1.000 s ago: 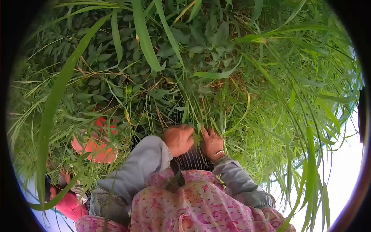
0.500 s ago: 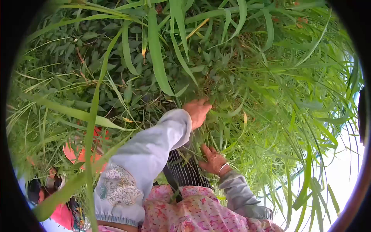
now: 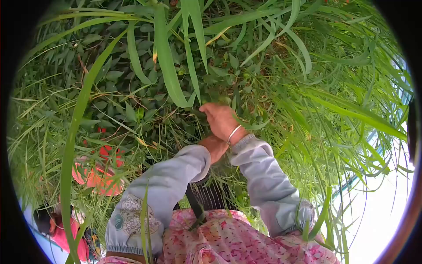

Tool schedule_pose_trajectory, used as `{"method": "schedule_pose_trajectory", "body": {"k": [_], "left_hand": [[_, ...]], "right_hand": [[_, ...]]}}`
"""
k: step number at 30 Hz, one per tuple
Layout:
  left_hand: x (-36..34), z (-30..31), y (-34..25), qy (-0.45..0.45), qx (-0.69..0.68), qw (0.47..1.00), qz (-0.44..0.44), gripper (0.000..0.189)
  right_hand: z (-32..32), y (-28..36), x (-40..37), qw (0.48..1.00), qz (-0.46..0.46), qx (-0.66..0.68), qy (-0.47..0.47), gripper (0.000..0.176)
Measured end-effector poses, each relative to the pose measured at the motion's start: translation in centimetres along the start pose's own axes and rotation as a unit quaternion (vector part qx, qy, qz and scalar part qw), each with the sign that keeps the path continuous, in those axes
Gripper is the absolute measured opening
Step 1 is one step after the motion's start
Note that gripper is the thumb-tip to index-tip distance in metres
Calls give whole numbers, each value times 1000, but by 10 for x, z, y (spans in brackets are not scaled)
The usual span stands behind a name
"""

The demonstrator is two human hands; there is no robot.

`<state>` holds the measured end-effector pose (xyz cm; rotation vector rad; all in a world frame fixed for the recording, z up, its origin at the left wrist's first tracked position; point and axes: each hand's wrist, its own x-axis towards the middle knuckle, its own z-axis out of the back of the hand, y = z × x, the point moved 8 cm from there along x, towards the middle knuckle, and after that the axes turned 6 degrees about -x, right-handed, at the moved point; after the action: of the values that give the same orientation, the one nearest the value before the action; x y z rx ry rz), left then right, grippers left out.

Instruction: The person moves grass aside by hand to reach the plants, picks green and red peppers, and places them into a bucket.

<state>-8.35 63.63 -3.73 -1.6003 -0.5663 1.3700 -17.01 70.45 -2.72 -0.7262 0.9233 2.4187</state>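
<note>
My right hand (image 3: 223, 122), with a pale bangle (image 3: 234, 134) at the wrist, reaches forward into low leafy plants (image 3: 193, 116). Its fingers are curled together among the stems; what they grip is hidden. Just behind and below it, my left hand (image 3: 214, 147) is partly covered by the right wrist, and its fingers are out of sight. The two hands overlap or nearly touch. Long grass blades (image 3: 169, 61) arch down in front of them. Light blue sleeves (image 3: 167, 174) cover both forearms.
Tall grass (image 3: 334, 97) grows densely on the right. At lower left, an orange-red object (image 3: 103, 180) shows through the blades, with a person in pink-red clothing (image 3: 72, 237) below it. My pink floral garment (image 3: 220, 242) and dark striped cloth (image 3: 215, 193) are beneath my arms.
My right hand has moved up and left from beside my lap, its spread fingers now curled. My left hand has drawn back slightly, under the right wrist. The view has shifted a little.
</note>
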Motion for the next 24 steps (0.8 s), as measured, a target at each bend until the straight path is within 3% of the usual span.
{"method": "schedule_pose_trajectory", "body": {"k": [1,3,4,7,8,11,14,17,20,22,24], "left_hand": [[-5,9,0,-65,-119,990,29,33],[-22,27,4,-194,-346,914,86,35],[-14,9,20,-139,-340,917,156,34],[-16,14,-2,-50,-21,998,4,34],[-23,25,-1,-71,-154,984,56,32],[-16,14,2,0,-21,1000,15,31],[-25,34,-3,-236,27,958,-158,30],[-46,68,7,-281,-54,947,-145,28],[-58,105,51,-358,-254,897,-50,28],[-61,123,88,-382,-396,834,25,22],[-68,142,116,-401,-307,845,173,18]], "right_hand": [[-20,-18,14,999,-13,-31,12,18],[-64,-54,39,977,-39,-193,86,19],[-76,-59,46,953,-48,-272,121,20],[-79,-53,54,953,-56,-298,25,23],[-89,-57,58,940,-84,-325,63,23],[-96,-59,63,911,-79,-380,139,30],[-79,-59,61,951,-76,-287,85,29],[-44,-51,51,983,-137,-114,52,30],[-33,-48,39,988,-149,-21,42,30],[-33,-42,29,992,-124,1,38,28],[-36,-39,20,996,-92,15,4,25]]}}
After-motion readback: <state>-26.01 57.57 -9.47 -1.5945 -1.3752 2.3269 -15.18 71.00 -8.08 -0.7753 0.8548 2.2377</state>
